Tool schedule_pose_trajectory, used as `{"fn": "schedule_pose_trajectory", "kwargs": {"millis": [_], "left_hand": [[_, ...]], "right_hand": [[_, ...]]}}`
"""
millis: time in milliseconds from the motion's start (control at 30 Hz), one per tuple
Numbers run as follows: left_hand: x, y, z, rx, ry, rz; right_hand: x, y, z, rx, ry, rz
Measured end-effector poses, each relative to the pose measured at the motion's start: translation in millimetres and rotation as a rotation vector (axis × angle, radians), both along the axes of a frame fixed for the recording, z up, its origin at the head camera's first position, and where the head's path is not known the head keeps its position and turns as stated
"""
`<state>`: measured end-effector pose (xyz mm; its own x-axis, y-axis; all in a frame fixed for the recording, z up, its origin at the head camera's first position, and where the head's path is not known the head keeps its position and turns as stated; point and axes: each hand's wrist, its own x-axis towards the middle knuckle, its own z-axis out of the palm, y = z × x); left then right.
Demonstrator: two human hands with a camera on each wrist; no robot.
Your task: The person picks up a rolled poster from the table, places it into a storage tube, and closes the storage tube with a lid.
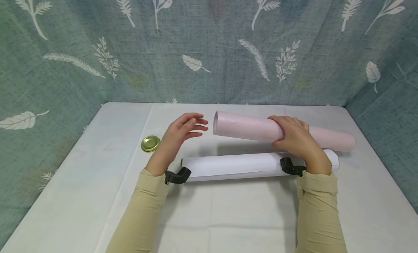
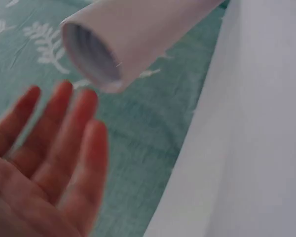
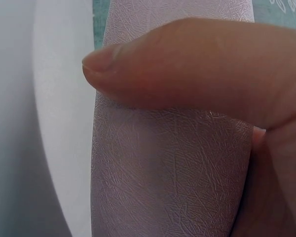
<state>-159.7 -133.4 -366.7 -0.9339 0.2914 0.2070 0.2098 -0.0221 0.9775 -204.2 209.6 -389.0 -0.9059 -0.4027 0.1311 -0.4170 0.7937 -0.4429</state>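
A pale pink paper roll [image 1: 248, 126] with a textured surface is gripped around its middle by my right hand [image 1: 295, 138]. In the right wrist view the thumb lies across the pink roll [image 3: 167, 163]. Its left end is tipped up, and the hollow opening shows in the left wrist view. My left hand [image 1: 177, 137] hovers just left of that opening, fingers spread and holding nothing. Nearer to me a white paper roll [image 1: 235, 166] lies crosswise on the table, partly covered by the right wrist.
A gold-green jar lid [image 1: 150, 143] lies on the white table [image 1: 81, 195], left of my left wrist. A teal leaf-patterned curtain [image 1: 202, 46] stands along the table's back and sides. Black straps [image 1: 177, 176] sit at both wrists.
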Motion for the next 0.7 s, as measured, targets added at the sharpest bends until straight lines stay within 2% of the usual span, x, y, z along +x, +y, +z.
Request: {"fn": "schedule_pose_trajectory", "kwargs": {"millis": [100,167,367,533,700], "left_hand": [[-2.9,-14.1,0.9,-0.039,-0.067,0.121],[-4.8,-24.1,0.0,-0.049,-0.092,0.178],[-12.2,-53.9,-9.7,-0.152,-0.127,0.291],[-17.1,-71.7,-17.4,-0.328,-0.160,0.380],[-16.1,-87.1,-20.3,-0.606,-0.192,0.430]], "right_hand": [[0.2,0,0.0,0.004,-0.007,0.004],[0.3,0,-0.5,0.009,-0.013,0.007],[0.5,1,-3.5,0.028,-0.022,0.000],[0.4,0,-4.1,0.023,-0.019,-0.002],[-0.3,-2,-2.6,0.015,-0.009,0.007]]}}
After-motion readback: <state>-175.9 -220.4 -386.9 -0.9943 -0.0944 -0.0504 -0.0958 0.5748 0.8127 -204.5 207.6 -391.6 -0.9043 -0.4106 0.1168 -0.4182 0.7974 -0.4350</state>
